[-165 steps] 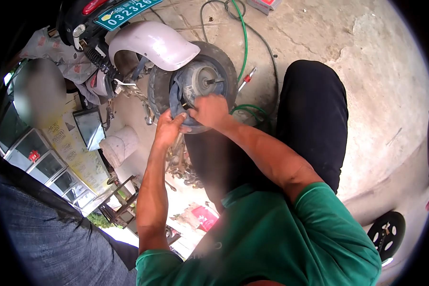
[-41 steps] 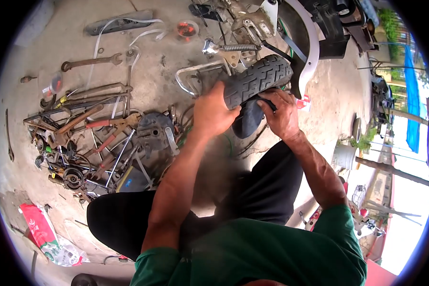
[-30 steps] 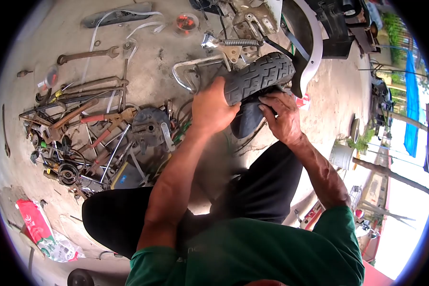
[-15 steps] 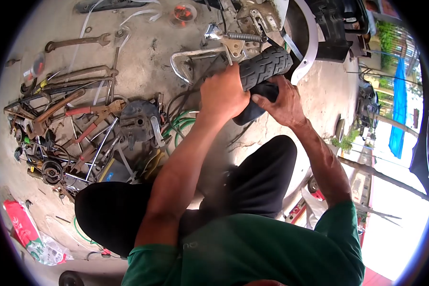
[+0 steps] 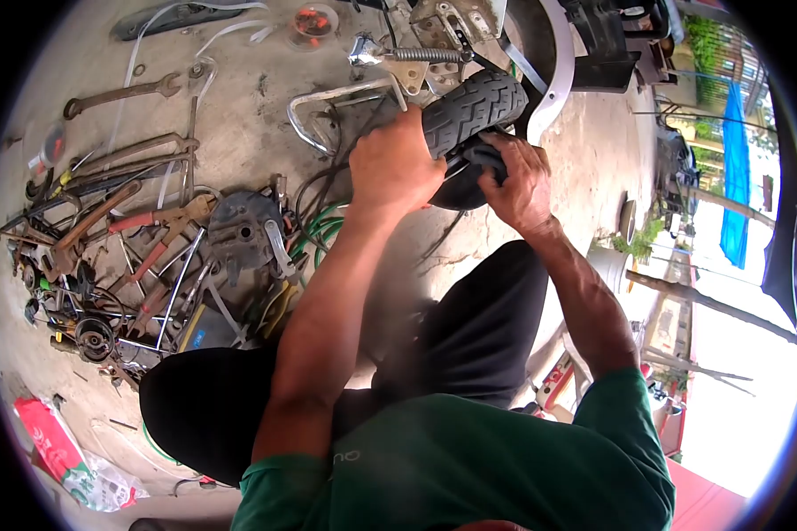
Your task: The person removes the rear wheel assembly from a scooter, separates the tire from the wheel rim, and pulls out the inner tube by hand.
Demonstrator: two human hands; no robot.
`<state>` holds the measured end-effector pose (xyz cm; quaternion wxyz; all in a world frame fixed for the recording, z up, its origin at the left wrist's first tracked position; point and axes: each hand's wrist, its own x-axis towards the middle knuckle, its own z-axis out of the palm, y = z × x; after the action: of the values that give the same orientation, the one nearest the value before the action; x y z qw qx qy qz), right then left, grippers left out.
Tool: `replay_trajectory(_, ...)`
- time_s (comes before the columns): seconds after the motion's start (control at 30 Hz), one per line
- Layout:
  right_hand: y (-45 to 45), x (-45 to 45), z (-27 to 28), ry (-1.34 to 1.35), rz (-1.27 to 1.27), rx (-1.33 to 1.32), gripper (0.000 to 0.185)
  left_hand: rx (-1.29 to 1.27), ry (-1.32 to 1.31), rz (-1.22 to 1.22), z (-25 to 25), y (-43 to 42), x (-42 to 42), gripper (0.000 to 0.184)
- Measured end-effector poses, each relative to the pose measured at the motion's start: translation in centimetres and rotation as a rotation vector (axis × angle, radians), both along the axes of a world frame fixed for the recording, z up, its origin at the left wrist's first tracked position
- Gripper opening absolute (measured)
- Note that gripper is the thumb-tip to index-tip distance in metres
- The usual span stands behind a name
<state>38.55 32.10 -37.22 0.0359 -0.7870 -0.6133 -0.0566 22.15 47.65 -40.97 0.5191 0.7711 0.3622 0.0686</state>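
A black tyre [image 5: 476, 108] with chunky tread stands in front of me, close to a scooter's underside. My left hand [image 5: 396, 164] is closed around the tyre's left side, its fingers mostly hidden behind it. On the right side my right hand [image 5: 521, 184] grips a bunched, smooth black rubber piece that looks like an inner tube [image 5: 484, 159], with thumb and fingers around it. Below the tread, between my hands, a dark rounded part [image 5: 459, 189] shows; I cannot tell whether it is tyre wall or tube.
A coil spring [image 5: 427, 55] and a bent metal stand [image 5: 314, 99] lie beyond the tyre. To the left are a wrench [image 5: 124, 94], pliers [image 5: 173, 221], a round metal cover [image 5: 243, 228] and several other tools. A white curved rim [image 5: 558, 75] is at upper right.
My right hand has gone from resting its thumb on the smooth dark surface to gripping bunched black rubber there. The whole view has shifted slightly; my left hand keeps its hold.
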Motion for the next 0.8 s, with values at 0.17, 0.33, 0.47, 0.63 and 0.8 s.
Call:
replay_trajectory(0.17, 0.2, 1.6, 0.1, 0.097, 0.005, -0.011, 0.044, 0.015, -0.005, 0.019, -0.2, -0.3, 0.2, 0.050)
replay_trajectory(0.33, 0.2, 2.9, 0.8, 0.290, -0.022, -0.090, 0.050, 0.036, -0.007, 0.055, -0.4, -0.6, 0.3, 0.050)
replay_trajectory(0.47, 1.0, 2.9, 0.1, 0.138, 0.116, -0.030, 0.046, 0.051, -0.006, 0.062, -0.6, -0.7, 0.5, 0.051)
replay_trajectory(0.63, 2.0, -1.0, 0.1, 0.157, -0.129, -0.105, 0.043, 0.063, -0.014, 0.077, -1.3, -0.5, 0.7, 0.053)
replay_trajectory(0.8, 1.4, -1.1, 2.0, 0.331, -0.153, -0.163, 0.049, 0.071, -0.010, 0.065, -0.9, -0.6, 0.7, 0.046)
